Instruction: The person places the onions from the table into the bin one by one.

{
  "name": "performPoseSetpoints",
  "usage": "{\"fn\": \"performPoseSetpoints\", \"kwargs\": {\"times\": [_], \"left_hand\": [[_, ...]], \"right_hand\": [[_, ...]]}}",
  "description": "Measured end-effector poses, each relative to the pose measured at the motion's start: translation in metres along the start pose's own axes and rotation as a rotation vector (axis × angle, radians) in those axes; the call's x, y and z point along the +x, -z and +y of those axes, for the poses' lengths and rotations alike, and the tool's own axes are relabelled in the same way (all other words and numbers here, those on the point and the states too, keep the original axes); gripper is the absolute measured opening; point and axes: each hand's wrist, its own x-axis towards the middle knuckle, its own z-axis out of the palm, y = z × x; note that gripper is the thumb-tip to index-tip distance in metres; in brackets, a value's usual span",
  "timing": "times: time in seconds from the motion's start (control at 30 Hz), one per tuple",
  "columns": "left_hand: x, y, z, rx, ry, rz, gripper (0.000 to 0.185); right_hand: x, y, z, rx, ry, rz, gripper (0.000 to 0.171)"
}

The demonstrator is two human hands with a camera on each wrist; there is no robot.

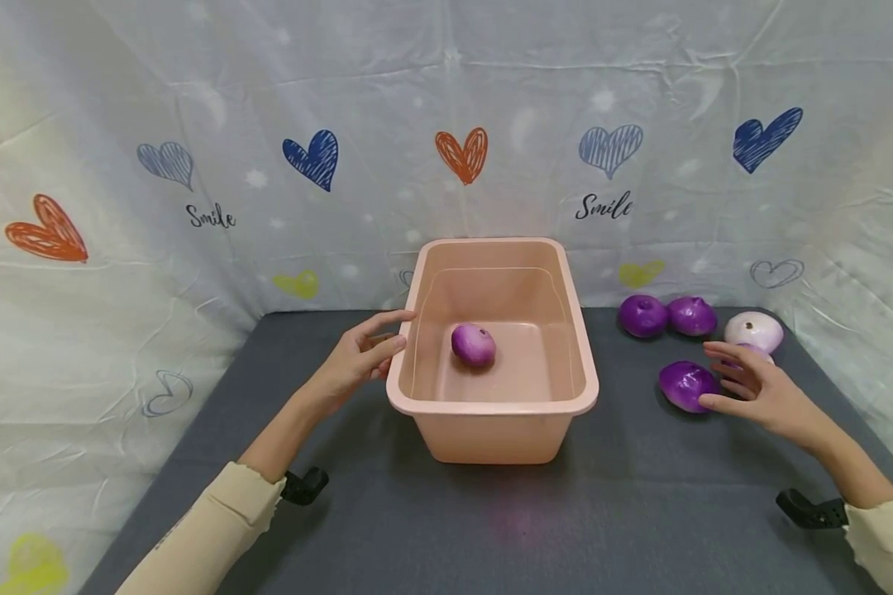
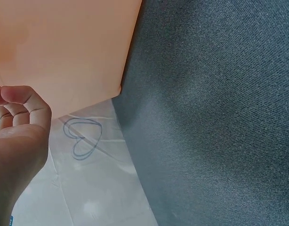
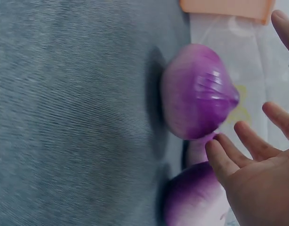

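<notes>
A peach plastic basin (image 1: 493, 431) stands mid-table with one purple onion (image 1: 473, 345) on its floor. At its left rim, my left hand (image 1: 357, 351) holds the edge with bent fingers; in the left wrist view those fingers (image 2: 23, 106) are curled beside the basin wall (image 2: 74, 47). My right hand (image 1: 766, 395) is spread above the onions at the right, nothing in its grasp. Nearest to it is a glossy purple onion (image 1: 686, 386); in the right wrist view a gap shows between that onion (image 3: 196, 94) and the fingers. Another onion (image 1: 755, 351) is partly hidden behind the right hand.
Two purple onions (image 1: 643, 316) lie side by side at the back right, with a pale onion (image 1: 754, 331) near the right table edge. Dark grey cloth (image 1: 446, 529) covers the table. A white curtain (image 1: 387, 99) with printed hearts hangs behind and at both sides.
</notes>
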Motion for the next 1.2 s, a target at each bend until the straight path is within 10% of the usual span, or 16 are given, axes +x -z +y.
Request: {"fn": "performPoseSetpoints", "kwargs": {"times": [1.2], "left_hand": [[-0.001,-0.001,0.001,-0.047,0.011,-0.015,0.049]], "right_hand": [[0.005,-0.015,0.021,-0.141,-0.135,0.01,0.067]]}}
